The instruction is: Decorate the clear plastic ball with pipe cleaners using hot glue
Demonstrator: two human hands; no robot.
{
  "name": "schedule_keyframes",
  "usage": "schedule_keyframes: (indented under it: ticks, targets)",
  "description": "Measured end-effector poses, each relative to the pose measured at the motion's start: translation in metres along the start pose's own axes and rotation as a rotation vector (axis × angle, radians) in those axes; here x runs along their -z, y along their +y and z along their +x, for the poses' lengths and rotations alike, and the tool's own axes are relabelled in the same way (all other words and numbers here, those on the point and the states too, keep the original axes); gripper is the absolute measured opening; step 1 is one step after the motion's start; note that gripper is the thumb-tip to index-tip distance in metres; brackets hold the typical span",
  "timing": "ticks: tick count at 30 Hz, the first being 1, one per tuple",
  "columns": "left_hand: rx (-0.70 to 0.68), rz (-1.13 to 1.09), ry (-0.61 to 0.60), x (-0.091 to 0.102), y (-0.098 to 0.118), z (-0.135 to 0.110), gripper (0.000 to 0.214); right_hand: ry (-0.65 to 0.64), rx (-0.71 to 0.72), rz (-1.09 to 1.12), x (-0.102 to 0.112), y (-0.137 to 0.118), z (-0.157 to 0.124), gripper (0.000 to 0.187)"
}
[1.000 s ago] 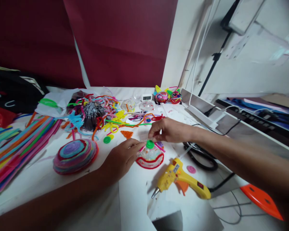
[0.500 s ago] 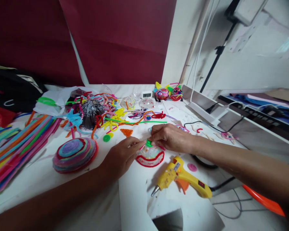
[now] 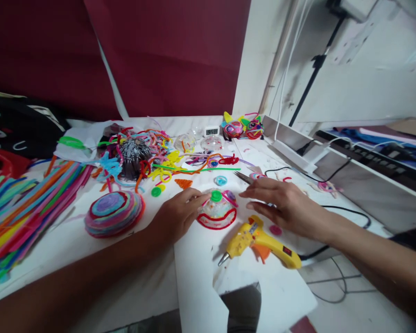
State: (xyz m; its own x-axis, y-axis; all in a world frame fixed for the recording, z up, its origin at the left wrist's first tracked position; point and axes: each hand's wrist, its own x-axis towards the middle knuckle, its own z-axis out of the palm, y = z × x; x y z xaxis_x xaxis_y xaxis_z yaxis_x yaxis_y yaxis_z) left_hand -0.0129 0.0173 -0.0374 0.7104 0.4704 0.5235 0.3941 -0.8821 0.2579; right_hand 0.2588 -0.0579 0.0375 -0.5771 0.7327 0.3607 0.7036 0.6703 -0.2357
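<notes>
A clear plastic dome (image 3: 213,209) sits in front of me, decorated with a red pipe-cleaner mouth outline, a green coil (image 3: 216,196) on top and a pink-and-purple eye shape at its upper right. My left hand (image 3: 182,210) holds the dome by its left side, fingertips against it. My right hand (image 3: 280,203) is off to the right, fingers apart and holding nothing. Just beyond its fingertips lies a pointed metal tool (image 3: 241,177), partly hidden by the hand. A yellow glue gun (image 3: 254,240) lies below the right hand, nozzle toward the lower left.
A striped pipe-cleaner dome (image 3: 114,213) and bundled pipe cleaners (image 3: 34,208) lie left. Behind are a tangled pile, an orange triangle (image 3: 183,184), a blue coil (image 3: 220,180), clear domes, a timer (image 3: 211,132) and finished masks (image 3: 242,127). Cables (image 3: 353,210) run along the right.
My right hand has let go of the green coil and moved right, opening. The coil stays on top of the dome. My left fingertips have shifted off the coil to the dome's left side.
</notes>
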Motion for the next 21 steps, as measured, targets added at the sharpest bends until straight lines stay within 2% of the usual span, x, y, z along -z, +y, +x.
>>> schedule_keyframes:
  ticks: [5, 9, 15, 21]
  targets:
    - [-0.018, 0.001, 0.011, -0.001, 0.000, -0.001, 0.039, 0.149, -0.064, 0.006, -0.020, -0.011, -0.049, 0.024]
    - [-0.021, -0.003, 0.015, -0.001, 0.000, -0.001, 0.040, 0.283, -0.058, -0.011, -0.039, -0.018, -0.072, 0.024]
    - [-0.030, 0.003, 0.026, -0.003, 0.000, -0.001, 0.044, 0.427, -0.101, -0.009, -0.055, -0.027, -0.088, 0.026]
    - [-0.022, 0.029, 0.026, -0.002, 0.000, -0.001, 0.047, 0.482, -0.178, 0.107, -0.063, -0.026, -0.092, 0.029]
